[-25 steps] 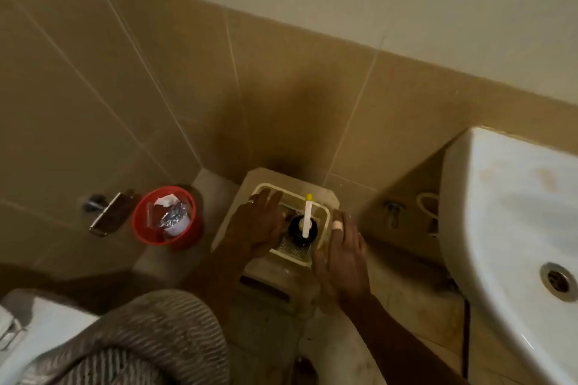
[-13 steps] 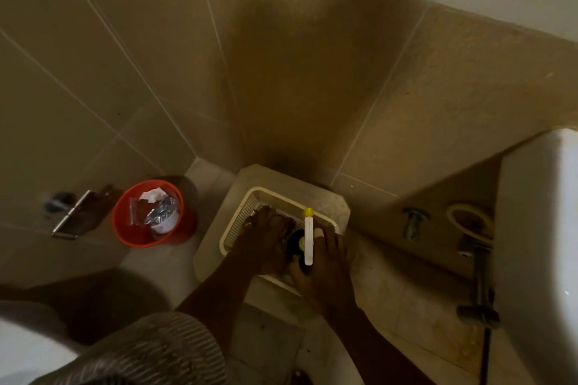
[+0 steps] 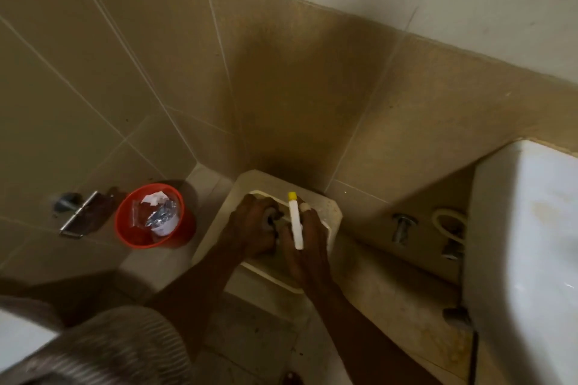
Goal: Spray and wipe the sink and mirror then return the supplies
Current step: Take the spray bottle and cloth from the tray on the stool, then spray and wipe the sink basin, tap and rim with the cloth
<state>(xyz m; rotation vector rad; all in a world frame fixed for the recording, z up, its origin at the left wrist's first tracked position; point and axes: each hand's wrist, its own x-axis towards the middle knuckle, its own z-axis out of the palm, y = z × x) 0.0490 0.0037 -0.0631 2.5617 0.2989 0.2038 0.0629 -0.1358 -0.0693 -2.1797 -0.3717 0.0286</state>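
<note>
A spray bottle with a white spray head and a yellow nozzle tip stands in a cream plastic basket on a low cream stand in the tiled corner. My right hand wraps the bottle just under the spray head, fingers on both sides of it. My left hand is curled inside the basket, pressed against a dark round thing beside the bottle; what it grips is hidden. The white sink juts in at the right edge. No mirror or cloth shows.
A red bin holding wrappers stands on the floor left of the stand. A metal paper holder sticks out of the left wall. Pipes and a valve hang under the sink. A white toilet edge and my striped sleeve fill the lower left.
My right hand left the basket rim and closed around the spray bottle. My left hand reached deeper into the basket. The view shifted, so only the sink's edge shows.
</note>
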